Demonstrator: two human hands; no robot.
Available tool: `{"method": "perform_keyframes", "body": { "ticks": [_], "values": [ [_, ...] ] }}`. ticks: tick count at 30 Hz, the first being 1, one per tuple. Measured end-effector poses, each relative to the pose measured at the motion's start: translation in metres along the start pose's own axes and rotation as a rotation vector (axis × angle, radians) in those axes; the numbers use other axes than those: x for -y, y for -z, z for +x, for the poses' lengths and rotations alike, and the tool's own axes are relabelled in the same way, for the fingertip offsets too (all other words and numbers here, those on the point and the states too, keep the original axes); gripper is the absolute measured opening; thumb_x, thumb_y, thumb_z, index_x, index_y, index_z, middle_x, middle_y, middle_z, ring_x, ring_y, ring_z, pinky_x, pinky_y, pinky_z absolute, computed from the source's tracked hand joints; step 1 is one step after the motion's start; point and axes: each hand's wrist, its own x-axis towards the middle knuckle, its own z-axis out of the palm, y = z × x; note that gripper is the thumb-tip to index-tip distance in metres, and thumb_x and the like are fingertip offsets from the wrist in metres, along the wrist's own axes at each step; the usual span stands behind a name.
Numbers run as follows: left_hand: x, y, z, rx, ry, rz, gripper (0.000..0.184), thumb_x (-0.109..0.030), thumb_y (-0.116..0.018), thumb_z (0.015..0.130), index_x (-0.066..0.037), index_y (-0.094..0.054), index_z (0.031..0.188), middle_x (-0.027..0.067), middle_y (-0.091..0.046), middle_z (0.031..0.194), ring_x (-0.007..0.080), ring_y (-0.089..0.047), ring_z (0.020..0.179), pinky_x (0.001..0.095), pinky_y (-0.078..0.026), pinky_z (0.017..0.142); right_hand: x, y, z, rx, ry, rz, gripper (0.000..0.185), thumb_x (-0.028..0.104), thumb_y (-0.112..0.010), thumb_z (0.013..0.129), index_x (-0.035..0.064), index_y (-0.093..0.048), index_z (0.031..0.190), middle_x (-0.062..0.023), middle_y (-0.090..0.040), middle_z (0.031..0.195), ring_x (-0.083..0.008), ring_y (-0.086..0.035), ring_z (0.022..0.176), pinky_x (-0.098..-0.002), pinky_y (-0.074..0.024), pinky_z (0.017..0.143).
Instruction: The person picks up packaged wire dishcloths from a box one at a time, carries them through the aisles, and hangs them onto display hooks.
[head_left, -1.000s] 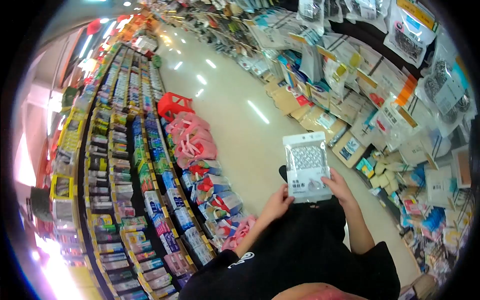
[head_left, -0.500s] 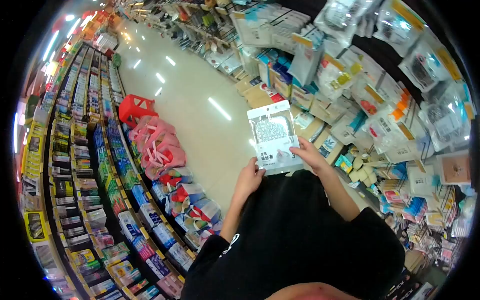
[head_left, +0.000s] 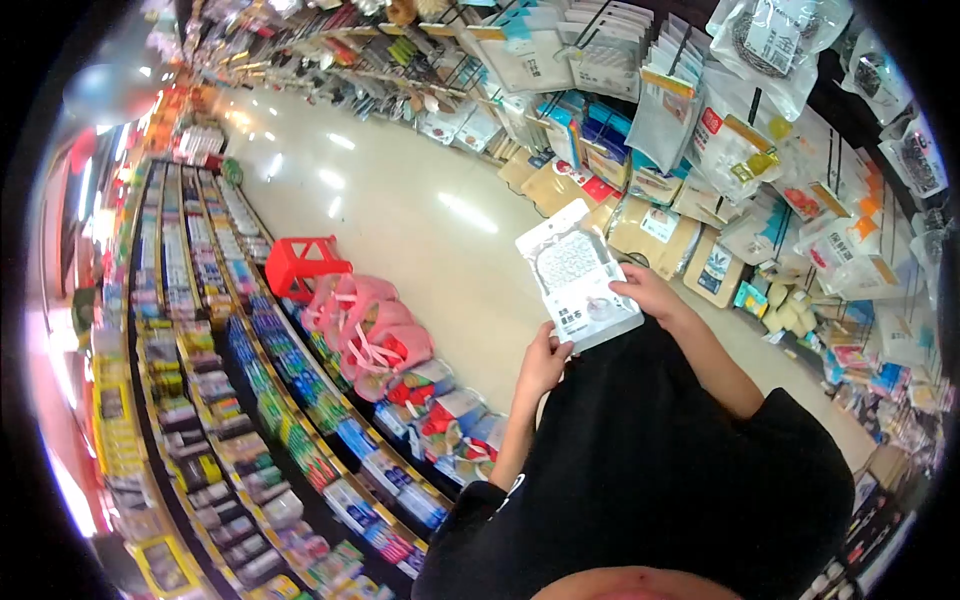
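A flat white packet of wire dishcloths (head_left: 578,272) is held out in front of my black shirt. Grey patterned cloth shows through its clear upper window, and the lower part carries printed lettering. My left hand (head_left: 541,362) pinches the packet at its lower left corner. On the other edge, my right hand (head_left: 648,292) grips the lower right side, thumb lying over the front. The packet tilts, its top leaning left. Fingers behind the packet are hidden.
To the right, a rack of hanging kitchen goods (head_left: 740,150) includes cutting boards (head_left: 655,232). Shelves of boxed toothpaste (head_left: 300,420) curve along the left. A red plastic stool (head_left: 303,266) and pink bundled goods (head_left: 370,325) stand beside the shiny aisle floor (head_left: 430,260).
My view has turned, so the hands and packet sit farther right in the picture. The packet has tilted, its top now leaning left. Both hands keep their hold.
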Motion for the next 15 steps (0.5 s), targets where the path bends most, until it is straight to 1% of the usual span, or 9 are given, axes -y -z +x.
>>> {"method": "perform_keyframes", "body": {
  "ticks": [1, 3, 4, 6, 8, 10, 12, 13, 15],
  "values": [
    [-0.003, 0.007, 0.014, 0.013, 0.004, 0.017, 0.040, -0.004, -0.059, 0.086, 0.002, -0.043, 0.122, 0.0081, -0.063, 0.077, 0.0127, -0.057, 0.068, 0.0271, -0.045, 0.064, 0.002, 0.006, 0.010, -0.023, 0.013, 0.005, 0.031, 0.011, -0.058, 0.085, -0.0022, -0.058, 0.113, -0.0081, -0.065, 0.099, -0.0129, -0.061, 0.089, -0.0269, -0.0473, 0.078],
    [-0.010, 0.013, 0.046, 0.029, -0.115, 0.069, 0.040, -0.003, -0.058, 0.086, 0.003, -0.042, 0.123, 0.0108, -0.065, 0.082, 0.0137, -0.061, 0.074, 0.0273, -0.047, 0.067, 0.007, 0.024, 0.036, -0.052, 0.011, -0.002, 0.031, 0.011, -0.058, 0.085, -0.0015, -0.058, 0.114, -0.0075, -0.065, 0.100, -0.0129, -0.061, 0.089, -0.0270, -0.0473, 0.078],
    [-0.039, 0.021, 0.055, 0.039, -0.081, 0.211, 0.041, -0.002, -0.058, 0.086, 0.003, -0.041, 0.123, 0.0119, -0.066, 0.084, 0.0138, -0.062, 0.077, 0.0270, -0.047, 0.069, 0.008, 0.028, 0.045, -0.069, 0.003, -0.016, 0.031, 0.011, -0.058, 0.085, -0.0009, -0.058, 0.114, -0.0069, -0.065, 0.100, -0.0129, -0.061, 0.089, -0.0271, -0.0473, 0.078],
    [-0.038, 0.025, 0.091, -0.034, -0.193, 0.093, 0.042, -0.007, -0.062, 0.083, 0.001, -0.045, 0.121, 0.0098, -0.059, 0.067, 0.0186, -0.056, 0.061, 0.0326, -0.045, 0.059, 0.034, 0.035, 0.062, -0.078, 0.028, 0.024, 0.031, 0.012, -0.056, 0.086, 0.0000, -0.059, 0.115, -0.0060, -0.065, 0.102, -0.0127, -0.060, 0.090, -0.0271, -0.0469, 0.079],
    [-0.069, 0.037, 0.122, 0.022, -0.167, 0.094, 0.042, -0.007, -0.062, 0.083, 0.002, -0.045, 0.121, 0.0093, -0.058, 0.066, 0.0174, -0.055, 0.061, 0.0320, -0.045, 0.060, 0.062, 0.041, 0.074, -0.123, 0.125, 0.068, 0.031, 0.012, -0.056, 0.086, -0.0002, -0.059, 0.115, -0.0057, -0.064, 0.103, -0.0127, -0.060, 0.092, -0.0269, -0.0465, 0.080],
    [-0.097, 0.042, 0.153, 0.018, -0.195, 0.113, 0.042, -0.006, -0.062, 0.083, 0.002, -0.045, 0.121, 0.0090, -0.058, 0.067, 0.0161, -0.055, 0.062, 0.0312, -0.045, 0.062, 0.074, 0.052, 0.095, -0.145, 0.125, 0.081, 0.032, 0.012, -0.056, 0.089, -0.0010, -0.056, 0.118, -0.0057, -0.063, 0.105, -0.0124, -0.057, 0.096, -0.0258, -0.0447, 0.083],
    [-0.117, 0.050, 0.183, 0.035, -0.242, 0.145, 0.042, -0.005, -0.061, 0.083, 0.001, -0.045, 0.122, 0.0088, -0.059, 0.068, 0.0155, -0.055, 0.064, 0.0307, -0.046, 0.063, 0.082, 0.057, 0.112, -0.253, 0.264, 0.148, 0.033, 0.012, -0.059, 0.086, -0.0030, -0.057, 0.115, -0.0057, -0.064, 0.102, -0.0128, -0.059, 0.091, -0.0262, -0.0460, 0.080],
    [-0.129, 0.055, 0.195, 0.078, -0.233, 0.165, 0.042, -0.002, -0.059, 0.085, 0.001, -0.044, 0.125, 0.0071, -0.063, 0.075, 0.0118, -0.057, 0.071, 0.0263, -0.045, 0.066, 0.084, 0.059, 0.122, -0.292, 0.359, 0.075, 0.032, 0.013, -0.059, 0.086, -0.0032, -0.057, 0.114, -0.0077, -0.065, 0.099, -0.0133, -0.061, 0.086, -0.0264, -0.0472, 0.075],
    [-0.148, 0.061, 0.210, 0.059, -0.251, 0.181, 0.042, -0.001, -0.059, 0.085, 0.001, -0.044, 0.125, 0.0065, -0.062, 0.074, 0.0117, -0.057, 0.071, 0.0262, -0.045, 0.066, 0.088, 0.065, 0.135, -0.346, 0.385, -0.016, 0.031, 0.013, -0.059, 0.086, -0.0025, -0.058, 0.113, -0.0087, -0.065, 0.097, -0.0137, -0.061, 0.081, -0.0267, -0.0478, 0.072]
  ]
}}
